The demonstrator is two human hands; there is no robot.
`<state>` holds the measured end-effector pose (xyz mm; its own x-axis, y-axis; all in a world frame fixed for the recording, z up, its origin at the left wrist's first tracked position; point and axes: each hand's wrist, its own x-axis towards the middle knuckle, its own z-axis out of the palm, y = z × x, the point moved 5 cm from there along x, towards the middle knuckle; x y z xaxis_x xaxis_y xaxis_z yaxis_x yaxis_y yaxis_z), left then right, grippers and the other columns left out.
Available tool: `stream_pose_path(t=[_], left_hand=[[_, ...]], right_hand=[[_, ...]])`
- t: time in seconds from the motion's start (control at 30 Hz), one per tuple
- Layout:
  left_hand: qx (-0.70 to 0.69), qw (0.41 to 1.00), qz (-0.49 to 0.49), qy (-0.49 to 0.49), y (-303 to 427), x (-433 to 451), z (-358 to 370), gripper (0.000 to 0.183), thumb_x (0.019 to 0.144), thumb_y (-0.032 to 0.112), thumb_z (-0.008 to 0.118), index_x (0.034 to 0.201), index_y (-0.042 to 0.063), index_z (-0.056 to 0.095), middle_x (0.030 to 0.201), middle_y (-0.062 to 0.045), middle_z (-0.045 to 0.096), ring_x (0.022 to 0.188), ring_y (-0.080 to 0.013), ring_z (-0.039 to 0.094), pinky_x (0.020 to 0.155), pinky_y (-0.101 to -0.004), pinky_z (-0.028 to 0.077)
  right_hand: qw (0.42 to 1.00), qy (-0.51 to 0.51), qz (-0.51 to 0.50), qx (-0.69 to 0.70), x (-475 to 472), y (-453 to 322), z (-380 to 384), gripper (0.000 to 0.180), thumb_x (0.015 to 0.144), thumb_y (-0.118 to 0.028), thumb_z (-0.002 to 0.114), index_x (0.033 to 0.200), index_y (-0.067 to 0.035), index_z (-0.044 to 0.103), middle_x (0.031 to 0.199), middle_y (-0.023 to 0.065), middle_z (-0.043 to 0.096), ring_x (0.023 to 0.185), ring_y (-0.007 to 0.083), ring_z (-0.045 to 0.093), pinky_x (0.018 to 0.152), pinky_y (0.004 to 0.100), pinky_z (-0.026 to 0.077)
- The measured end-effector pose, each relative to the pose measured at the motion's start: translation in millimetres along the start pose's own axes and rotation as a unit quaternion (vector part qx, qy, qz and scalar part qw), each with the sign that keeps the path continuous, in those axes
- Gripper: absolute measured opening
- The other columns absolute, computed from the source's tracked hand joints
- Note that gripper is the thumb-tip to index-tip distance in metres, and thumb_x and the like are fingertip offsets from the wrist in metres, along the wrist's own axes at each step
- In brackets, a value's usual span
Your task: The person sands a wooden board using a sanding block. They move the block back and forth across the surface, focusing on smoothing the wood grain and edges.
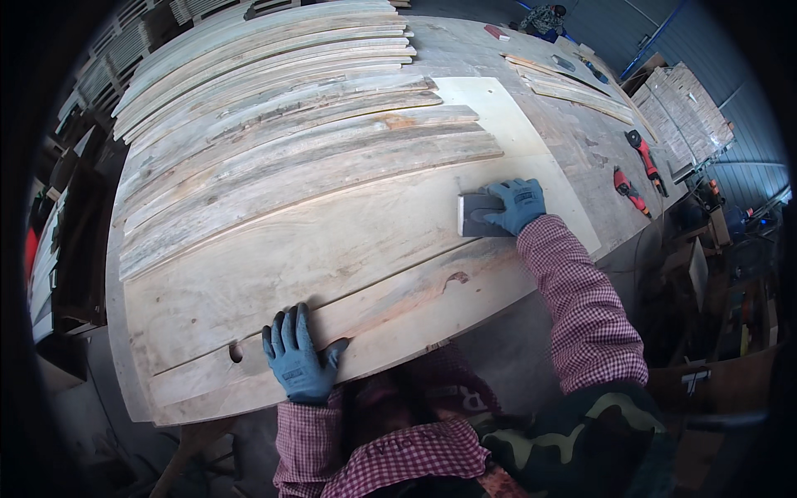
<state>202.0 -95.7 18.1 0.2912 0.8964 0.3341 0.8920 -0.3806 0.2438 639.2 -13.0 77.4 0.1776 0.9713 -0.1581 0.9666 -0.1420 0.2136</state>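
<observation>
My right hand [515,204], in a blue work glove, grips a dark sanding block [478,215] with a pale edge, flat near the right end of a wooden board [386,283]. The gloved left hand [300,355] lies flat on that same board near the table's front edge, thumb apart from the fingers, holding nothing. Left of it is a dark oval knot hole [235,352]. A reddish knot mark [457,277] shows below the block. Beyond lies a large pale plywood sheet [249,274], and several rough planks [299,180] lie on it side by side.
A stack of boards [268,56] covers the far left of the worktable [448,46]. Two red power tools [630,190] [647,163] lie at the right. Thin wood strips [570,90] are further back. A person [545,23] is at the far end near a bundled wood stack [682,115].
</observation>
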Motion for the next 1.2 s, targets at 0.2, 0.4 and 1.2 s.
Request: stream_pose_path(t=[0.2, 0.4, 1.2], left_hand=[[0.008, 1.000, 0.001, -0.007, -1, -1, 0, 0.091, 0.078, 0.059, 0.071, 0.146, 0.007, 0.043, 0.140, -0.017, 0.051, 0.133, -0.0369, 0.044, 0.115, -0.0566, 0.025], [0.037, 0.999, 0.015, -0.010, -53, -8, -15, 0.091, 0.075, 0.058, 0.074, 0.145, 0.008, 0.044, 0.137, -0.015, 0.053, 0.132, -0.0348, 0.045, 0.118, -0.0572, 0.022], [0.054, 0.997, -0.055, 0.002, -33, 3, -8, 0.066, 0.094, 0.040, 0.055, 0.148, 0.005, 0.041, 0.147, -0.017, 0.047, 0.140, -0.0377, 0.037, 0.118, -0.0547, 0.019]], right_hand=[[0.946, -0.005, 0.249, 0.209, -42, 75, 43, 0.062, 0.087, -0.059, 0.061, 0.137, -0.023, 0.055, 0.131, 0.0049, 0.064, 0.126, 0.0264, 0.056, 0.107, 0.0475, 0.033], [0.913, 0.075, 0.187, 0.355, -57, -2, 65, 0.064, 0.090, -0.057, 0.060, 0.144, -0.024, 0.048, 0.130, 0.0145, 0.060, 0.124, 0.0326, 0.056, 0.107, 0.0503, 0.036], [0.949, 0.214, -0.158, 0.168, -80, -259, -7, 0.065, 0.081, -0.045, 0.069, 0.142, -0.035, 0.052, 0.136, 0.0239, 0.042, 0.117, 0.0395, 0.042, 0.093, 0.0537, 0.035]])
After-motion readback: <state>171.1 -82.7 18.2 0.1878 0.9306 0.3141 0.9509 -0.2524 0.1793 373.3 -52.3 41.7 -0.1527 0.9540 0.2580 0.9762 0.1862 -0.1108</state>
